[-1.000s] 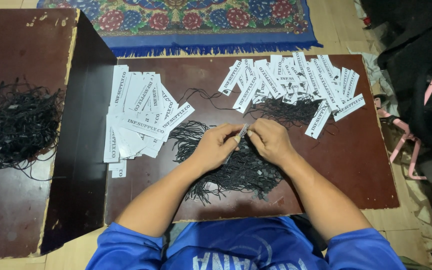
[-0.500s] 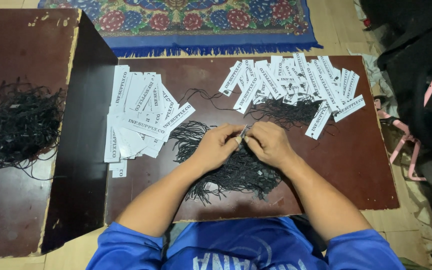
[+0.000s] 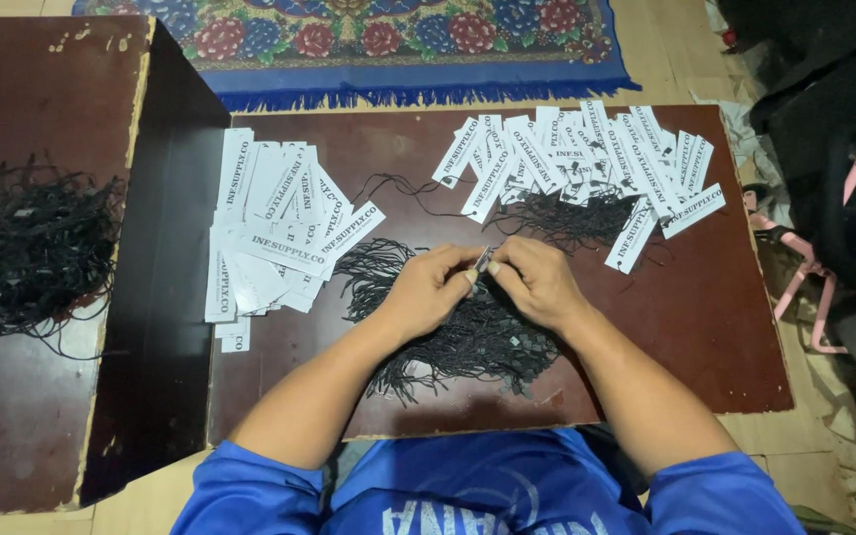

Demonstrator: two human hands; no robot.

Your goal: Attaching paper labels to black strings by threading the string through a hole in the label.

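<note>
My left hand (image 3: 430, 290) and my right hand (image 3: 537, 280) meet over a heap of black strings (image 3: 468, 337) on the low brown table (image 3: 735, 357). Together their fingertips pinch a small white paper tag (image 3: 482, 261) held edge-on, with a black string at it. A stack of white printed tags (image 3: 274, 226) lies to the left of my hands. A second spread of white tags (image 3: 587, 159), with black strings attached, lies at the back right.
A taller dark brown table (image 3: 42, 416) stands to the left with a tangle of black strings (image 3: 37, 248) on it. A patterned blue rug (image 3: 378, 40) lies beyond the table. Black and pink items (image 3: 844, 198) sit on the floor at right.
Both hands stay in the same place over the string heap; only the fingers shift slightly around the small tag.
</note>
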